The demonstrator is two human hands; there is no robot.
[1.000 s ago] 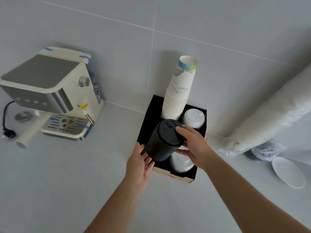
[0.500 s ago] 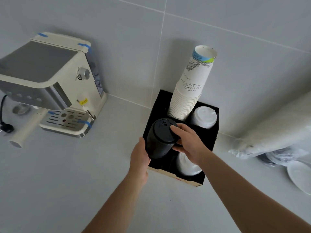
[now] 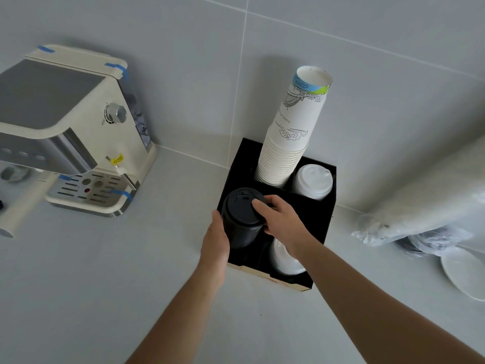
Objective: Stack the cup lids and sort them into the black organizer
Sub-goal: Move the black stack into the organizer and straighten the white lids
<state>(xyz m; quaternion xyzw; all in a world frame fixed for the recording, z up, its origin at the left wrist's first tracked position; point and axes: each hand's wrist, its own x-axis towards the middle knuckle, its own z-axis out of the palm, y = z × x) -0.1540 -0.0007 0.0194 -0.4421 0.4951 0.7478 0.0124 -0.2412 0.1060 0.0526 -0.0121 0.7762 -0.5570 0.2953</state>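
Note:
A tall stack of black cup lids (image 3: 240,216) stands in the front-left compartment of the black organizer (image 3: 321,219). My left hand (image 3: 216,240) presses against the stack's left side. My right hand (image 3: 280,219) grips its top right, thumb lying on the top lid. A stack of white lids (image 3: 312,183) fills the back-right compartment, and more white lids (image 3: 284,258) sit in the front-right one, partly hidden by my right wrist. White paper cups (image 3: 291,137) tower from the back-left compartment.
A cream espresso machine (image 3: 76,132) stands at the left on the grey counter. At the right lie a long plastic sleeve of cups (image 3: 430,195), crumpled plastic with dark lids (image 3: 420,241), and a white saucer (image 3: 464,271). A tiled wall rises behind the organizer.
The black lid stack has gone from tilted above the organizer to lower and more upright in its front-left compartment. Both hands moved down with it.

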